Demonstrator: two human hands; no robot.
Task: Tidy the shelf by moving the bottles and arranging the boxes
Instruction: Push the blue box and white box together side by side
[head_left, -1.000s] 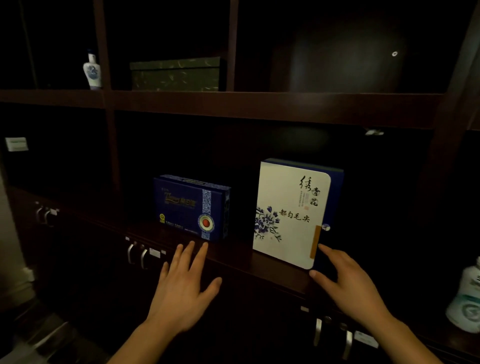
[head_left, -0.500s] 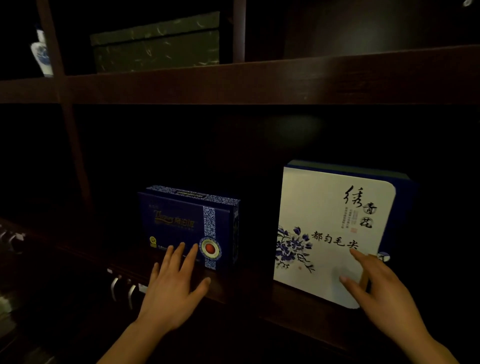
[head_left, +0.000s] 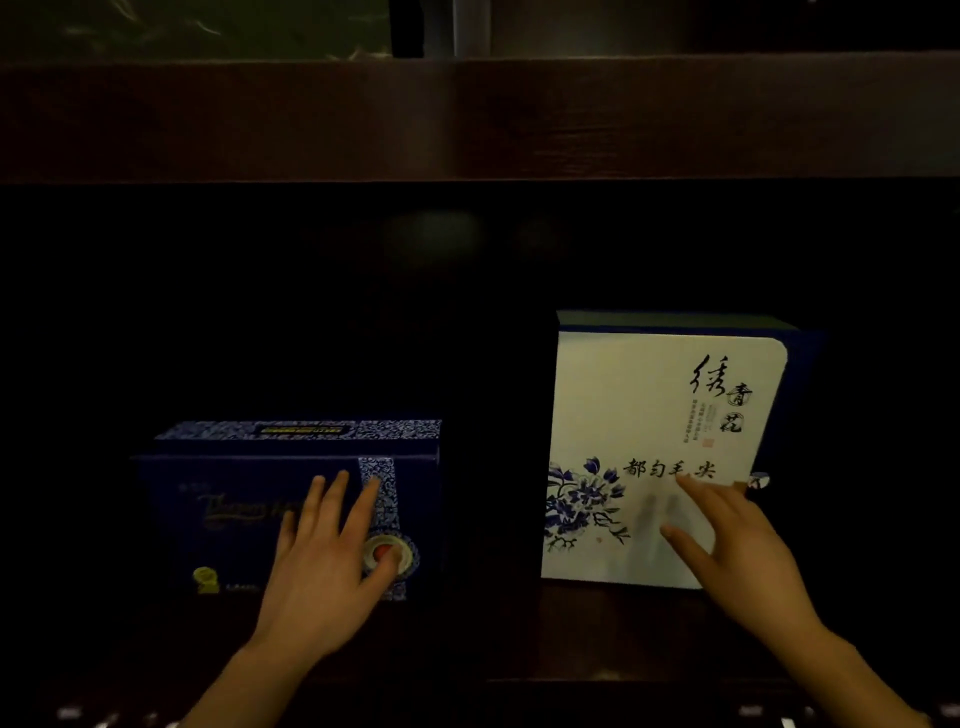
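Note:
A dark blue box (head_left: 234, 509) with gold lettering and a patterned white band stands on the dark wooden shelf (head_left: 493, 629), at the left. My left hand (head_left: 332, 561) lies flat on its front face, fingers straight and spread. To the right stands a taller white box (head_left: 644, 415) with blue flowers and black characters. My right hand (head_left: 727, 545) rests with straight fingers on the lower right of its front face. No bottle is in view.
The shelf board above (head_left: 467, 119) runs across the top of the view. A dark green box (head_left: 208, 26) sits on that upper level at the left. A gap of dark shelf separates the two boxes. Cabinet handles (head_left: 769, 712) show faintly along the bottom edge.
The view has moved closer and squarer to the shelf. Both hands have reached forward from the shelf's front edge onto the box fronts, left on the blue box, right on the white one.

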